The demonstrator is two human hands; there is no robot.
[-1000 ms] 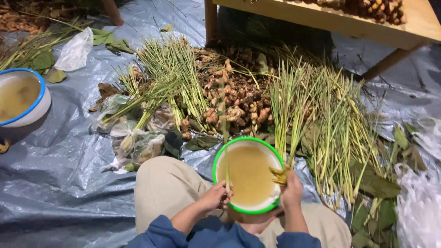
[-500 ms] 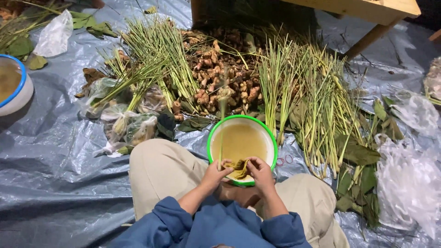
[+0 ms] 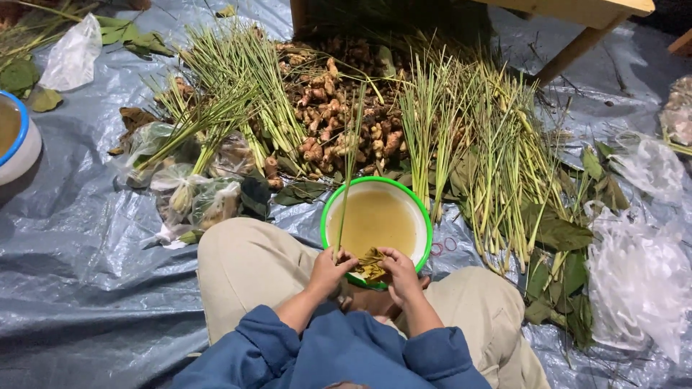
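Note:
I sit on a grey tarp with a green-rimmed white bowl (image 3: 422,216) of yellowish liquid between my knees. My left hand (image 3: 328,272) holds the base of a long lemongrass stalk (image 3: 349,166) that rises across the bowl. My right hand (image 3: 398,275) grips a small bunch of yellow-green leaves (image 3: 371,264) at the bowl's near rim. Both hands meet over that bunch. Piles of lemongrass (image 3: 490,155) and brown ginger-like roots (image 3: 339,119) lie just beyond the bowl.
A blue-rimmed white bowl (image 3: 21,148) stands at the far left. Plastic bags (image 3: 638,277) and loose green leaves (image 3: 559,234) lie at the right, bagged herbs (image 3: 191,194) left of my knee. A wooden table leg (image 3: 577,47) slants at the top right.
My hands came together at the bowl's near rim, and a lemongrass stalk now stands up from my left hand. The view shifted left and closer.

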